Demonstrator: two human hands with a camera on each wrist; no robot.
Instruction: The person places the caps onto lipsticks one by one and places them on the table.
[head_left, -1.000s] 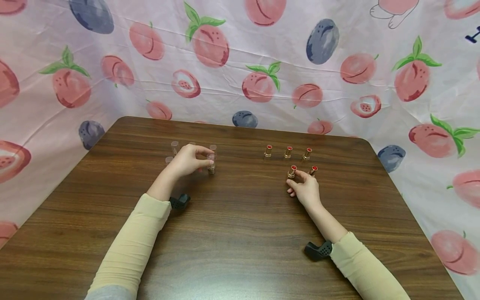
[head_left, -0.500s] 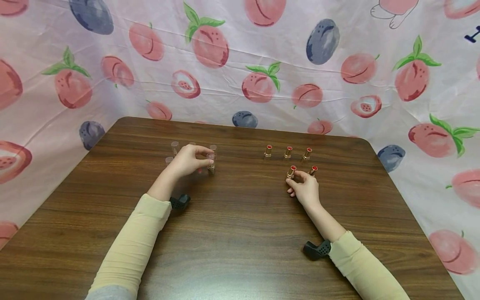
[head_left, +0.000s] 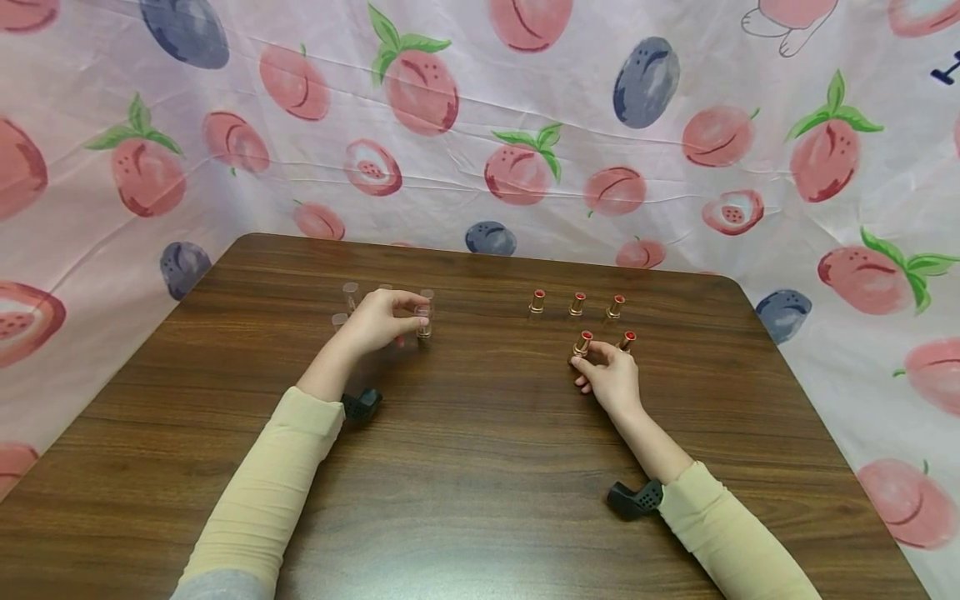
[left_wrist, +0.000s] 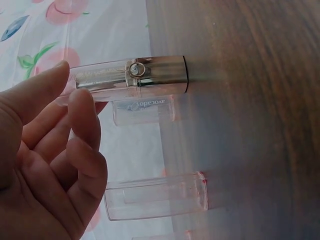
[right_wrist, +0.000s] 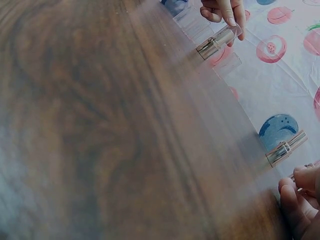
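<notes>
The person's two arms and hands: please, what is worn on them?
The left pale-yellow fabric sleeve is wrinkled, with grey cloth at its lower end; the right pale-yellow fabric sleeve looks smoother. A black, curved, perforated piece sits at each wrist. The left hand and right hand show no gloves.

Wood-grain brown tabletop (head_left: 487, 417) with rounded far corners, pale glare (head_left: 480, 571) near the front, creased whitish fabric backdrop (head_left: 480, 92) behind and along both sides, pink-and-blue fruit print (head_left: 422, 92) with green leaves.
</notes>
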